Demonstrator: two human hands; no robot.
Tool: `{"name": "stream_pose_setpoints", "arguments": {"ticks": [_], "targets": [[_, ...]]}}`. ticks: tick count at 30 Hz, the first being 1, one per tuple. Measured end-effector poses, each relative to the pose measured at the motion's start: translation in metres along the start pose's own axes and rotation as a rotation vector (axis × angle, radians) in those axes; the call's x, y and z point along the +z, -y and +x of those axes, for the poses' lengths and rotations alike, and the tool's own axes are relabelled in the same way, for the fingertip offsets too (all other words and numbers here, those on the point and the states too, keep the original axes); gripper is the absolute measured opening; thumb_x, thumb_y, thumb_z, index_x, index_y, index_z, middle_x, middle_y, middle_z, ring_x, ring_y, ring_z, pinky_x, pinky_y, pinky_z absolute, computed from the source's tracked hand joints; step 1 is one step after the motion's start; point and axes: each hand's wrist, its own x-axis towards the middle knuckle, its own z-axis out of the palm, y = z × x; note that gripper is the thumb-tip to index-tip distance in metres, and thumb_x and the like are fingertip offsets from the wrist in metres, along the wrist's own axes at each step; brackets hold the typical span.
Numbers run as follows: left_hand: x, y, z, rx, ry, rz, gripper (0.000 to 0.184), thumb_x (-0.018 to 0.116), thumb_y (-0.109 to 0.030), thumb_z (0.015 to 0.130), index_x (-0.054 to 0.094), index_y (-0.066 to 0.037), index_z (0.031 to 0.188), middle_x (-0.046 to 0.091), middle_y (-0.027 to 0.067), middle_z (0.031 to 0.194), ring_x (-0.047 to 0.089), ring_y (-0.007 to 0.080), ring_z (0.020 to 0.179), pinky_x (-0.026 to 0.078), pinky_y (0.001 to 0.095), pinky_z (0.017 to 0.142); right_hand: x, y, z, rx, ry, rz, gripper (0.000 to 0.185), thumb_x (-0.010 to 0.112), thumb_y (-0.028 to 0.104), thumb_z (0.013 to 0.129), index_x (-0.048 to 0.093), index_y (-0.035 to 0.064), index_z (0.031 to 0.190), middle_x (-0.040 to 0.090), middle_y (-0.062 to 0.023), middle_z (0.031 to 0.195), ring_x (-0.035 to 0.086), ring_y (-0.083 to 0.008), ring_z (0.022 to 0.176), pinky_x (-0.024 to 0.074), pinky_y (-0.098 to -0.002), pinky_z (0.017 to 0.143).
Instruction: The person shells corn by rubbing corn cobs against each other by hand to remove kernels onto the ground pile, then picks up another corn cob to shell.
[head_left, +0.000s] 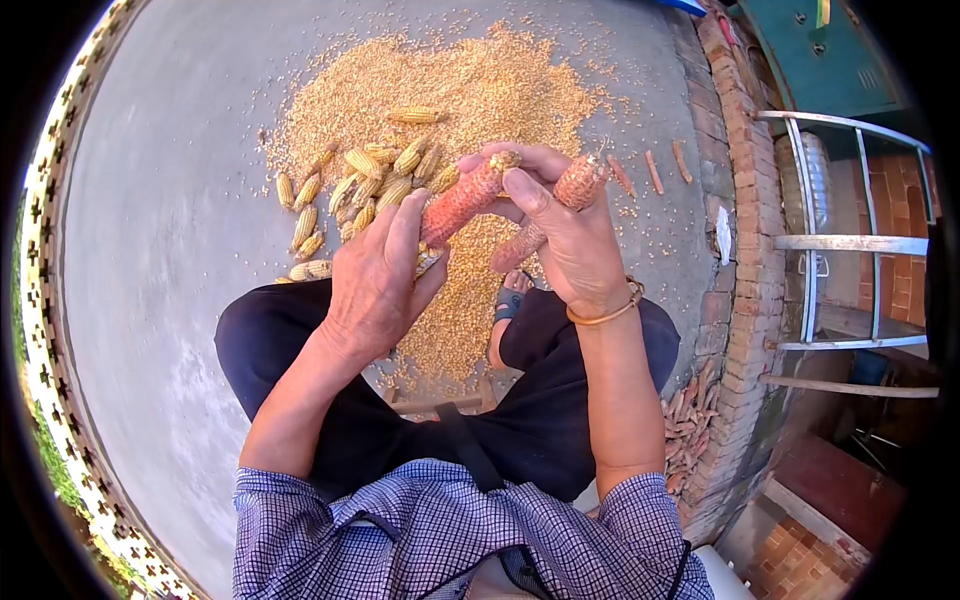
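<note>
My left hand (375,270) is closed around the lower end of a reddish corn cob (462,205), mostly stripped, with some yellow kernels left at its upper tip. Against that tip rests the thumb of my right hand (570,235), its fingers curled behind the cob. A second stripped cob (580,182) lies slantwise in my right hand, passing behind the thumb, with its paler end sticking out below. Unshelled ears of corn (365,185) are piled just beyond my left hand. Loose kernels (465,290) cover the floor beneath both hands.
A broad heap of kernels (430,85) spreads over the grey concrete floor (170,200). Several bare cobs (654,172) lie to the right, and more are piled (690,430) by the brick edging (745,200). A metal railing (850,243) stands beyond it.
</note>
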Motion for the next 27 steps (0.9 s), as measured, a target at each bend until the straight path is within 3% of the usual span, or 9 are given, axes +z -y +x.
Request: {"name": "stream_pose_setpoints", "arguments": {"ticks": [2,9,11,14,15,18,21,24,27], "targets": [[-0.001,-0.003,-0.001,-0.060,0.042,0.035,0.062,0.075,-0.009,0.076,0.044,0.003,0.129,0.061,0.0193,0.105,0.064,0.0352,0.090,0.052,0.0406,0.073,0.000,-0.001,-0.001,0.022,-0.009,-0.001,0.028,0.060,0.016,0.094,0.062,0.0001,0.117,0.069,-0.0103,0.108,0.069,-0.0180,0.096,0.0501,-0.0179,0.045],[0.000,-0.004,-0.002,-0.035,0.058,0.081,0.058,0.072,-0.009,0.079,0.044,0.004,0.128,0.059,0.0186,0.100,0.063,0.0350,0.083,0.050,0.0405,0.068,0.000,-0.008,0.000,-0.010,-0.048,0.035,0.029,0.056,0.008,0.092,0.062,-0.0041,0.118,0.069,-0.0144,0.109,0.069,-0.0208,0.096,0.0541,-0.0202,0.050],[0.001,-0.004,0.000,-0.027,0.054,0.064,0.056,0.072,-0.009,0.080,0.045,0.004,0.128,0.060,0.0193,0.099,0.062,0.0352,0.083,0.050,0.0406,0.068,0.001,-0.017,0.000,-0.043,-0.103,0.059,0.028,0.055,0.009,0.092,0.062,-0.0049,0.116,0.068,-0.0151,0.109,0.069,-0.0211,0.097,0.0580,-0.0242,0.059],[0.003,-0.001,0.000,-0.086,0.102,-0.183,0.054,0.071,-0.010,0.082,0.045,0.003,0.127,0.061,0.0204,0.098,0.063,0.0345,0.085,0.050,0.0399,0.069,-0.002,-0.003,0.001,-0.024,-0.044,0.024,0.030,0.051,0.010,0.095,0.060,-0.0047,0.120,0.065,-0.0200,0.116,0.064,-0.0231,0.105,0.0535,-0.0366,0.093],[-0.001,-0.002,0.002,-0.192,0.175,-0.322,0.050,0.071,-0.012,0.083,0.047,0.003,0.125,0.062,0.0212,0.097,0.064,0.0340,0.088,0.050,0.0405,0.075,-0.002,0.001,0.002,-0.017,-0.040,-0.004,0.029,0.054,0.011,0.095,0.062,-0.0025,0.119,0.066,-0.0176,0.114,0.065,-0.0210,0.102,0.0541,-0.0351,0.090],[-0.005,-0.002,0.003,-0.229,0.274,-0.430,0.053,0.071,-0.016,0.084,0.047,0.004,0.127,0.063,0.0208,0.105,0.064,0.0287,0.099,0.048,0.0380,0.085,-0.008,-0.007,0.000,0.022,-0.125,-0.224,0.028,0.057,0.013,0.095,0.061,-0.0016,0.119,0.066,-0.0160,0.114,0.065,-0.0185,0.098,0.0552,-0.0334,0.086],[-0.012,-0.002,0.006,-0.254,0.290,-0.611,0.061,0.073,-0.022,0.084,0.047,0.005,0.131,0.062,0.0181,0.115,0.060,0.0239,0.109,0.045,0.0359,0.096,-0.012,-0.006,-0.002,0.038,-0.148,-0.150,0.028,0.059,0.012,0.094,0.060,-0.0015,0.118,0.066,-0.0140,0.112,0.065,-0.0168,0.095,0.0562,-0.0312,0.082],[-0.018,0.002,0.008,-0.385,0.267,-1.006,0.070,0.077,-0.027,0.081,0.046,0.005,0.135,0.060,0.0151,0.121,0.055,0.0216,0.118,0.040,0.0354,0.104,-0.014,-0.003,0.002,-0.023,-0.203,-0.054,0.027,0.058,0.010,0.094,0.059,-0.0019,0.118,0.066,-0.0130,0.108,0.065,-0.0168,0.095,0.0569,-0.0302,0.082],[-0.020,0.010,0.009,-0.391,0.198,-1.112,0.071,0.079,-0.030,0.078,0.048,0.003,0.133,0.061,0.0136,0.118,0.062,0.0209,0.104,0.052,0.0335,0.090,-0.015,-0.002,0.003,-0.057,-0.285,0.026,0.027,0.059,0.008,0.093,0.056,-0.0031,0.118,0.063,-0.0104,0.102,0.066,-0.0182,0.092,0.0593,-0.0342,0.080]]}}
